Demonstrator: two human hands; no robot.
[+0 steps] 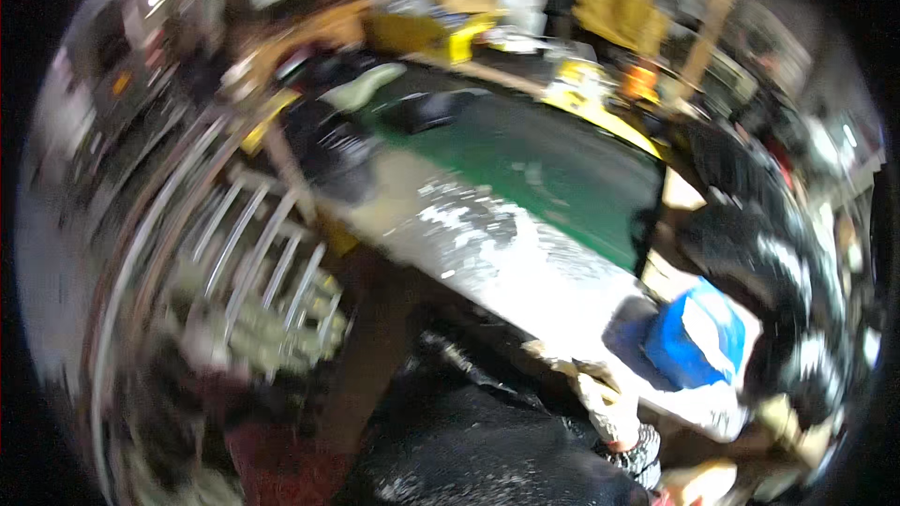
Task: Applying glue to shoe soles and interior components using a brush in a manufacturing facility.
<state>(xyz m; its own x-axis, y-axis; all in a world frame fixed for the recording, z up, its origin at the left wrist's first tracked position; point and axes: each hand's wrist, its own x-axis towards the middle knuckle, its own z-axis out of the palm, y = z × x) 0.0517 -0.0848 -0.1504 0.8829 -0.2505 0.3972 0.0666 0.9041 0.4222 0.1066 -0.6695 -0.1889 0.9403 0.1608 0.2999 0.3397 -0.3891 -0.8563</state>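
Near the front edge of the bench, low on the right, is the right hand. It looks like it has a pale glove on, and a black and white cuff sits by the wrist. The picture is too blurry to show if the fingers are wide or narrow, or if they hold anything, so I cannot tell. I cannot pick out the left hand.

Just beside the right hand, a bit up and to the right, is a blue container with a white patch on it. A shiny pale sheet lies along the near side of the bench, and it is very bright in the middle. Behind it is the green bench top. A dark bundle sits at the left end.

A shiny black apron fills the bottom middle. On the left is a rack with metal bars, with pale lumpy things by its low end. Big shiny black bags are piled on the right. At the back is a yellow box.
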